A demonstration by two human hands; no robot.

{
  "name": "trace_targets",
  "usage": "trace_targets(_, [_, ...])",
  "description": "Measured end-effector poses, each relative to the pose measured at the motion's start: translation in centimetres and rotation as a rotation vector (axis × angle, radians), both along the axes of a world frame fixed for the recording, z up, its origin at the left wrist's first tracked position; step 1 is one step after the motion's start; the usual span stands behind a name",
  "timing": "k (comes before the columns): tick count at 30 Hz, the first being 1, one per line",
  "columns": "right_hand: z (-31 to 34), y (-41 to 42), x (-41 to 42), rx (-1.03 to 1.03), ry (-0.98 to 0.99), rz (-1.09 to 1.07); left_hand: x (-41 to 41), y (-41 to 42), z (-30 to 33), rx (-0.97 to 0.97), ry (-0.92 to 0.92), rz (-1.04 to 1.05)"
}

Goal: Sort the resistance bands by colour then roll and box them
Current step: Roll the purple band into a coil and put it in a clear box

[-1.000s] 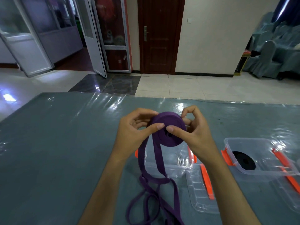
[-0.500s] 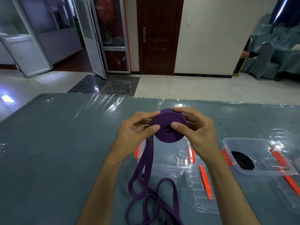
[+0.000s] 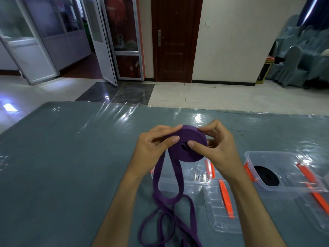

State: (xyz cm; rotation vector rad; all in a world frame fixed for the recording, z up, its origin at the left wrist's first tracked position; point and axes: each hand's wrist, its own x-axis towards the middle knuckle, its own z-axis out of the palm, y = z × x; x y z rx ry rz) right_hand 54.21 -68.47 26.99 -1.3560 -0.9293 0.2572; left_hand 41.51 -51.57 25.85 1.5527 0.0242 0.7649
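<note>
mid-roll on purple band (image 3: 188,146), coil held up over table (image 3: 62,157), just above empty clear box (image 3: 199,177)

left hand (image 3: 153,147) pinches coil's near side, right hand (image 3: 216,147) grips far side, thumb pressed on face near centre hole

loose tail hangs from coil, loops on table toward camera, so plenty left to wind

black roll (image 3: 266,176) already sits in right box (image 3: 284,168)

next, imo: turn coil, feed tail in tight and flat, or wraps slip; then drop it in empty box

Dark wooden door (image 3: 175,40) straight ahead of me, glass doors (image 3: 108,41) far left, covered chairs (image 3: 300,65) far right, shiny tiled floor (image 3: 204,97).
</note>
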Motion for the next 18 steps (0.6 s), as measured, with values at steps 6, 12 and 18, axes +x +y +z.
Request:
trace_targets(6, [0.5, 0.1, 0.1, 0.021, -0.069, 0.020, 0.3, -1.0, -0.7, -0.103, -0.045, 0.140])
trace_targets(12, [0.2, 0.2, -0.1, 0.020, 0.052, 0.056, -0.1, 0.3, -0.7, -0.042, -0.002, 0.083])
trace_targets(18, [0.5, 0.1, 0.2, 0.034, -0.039, 0.084, 0.0, -0.4, -2.1, -0.179, -0.018, 0.032])
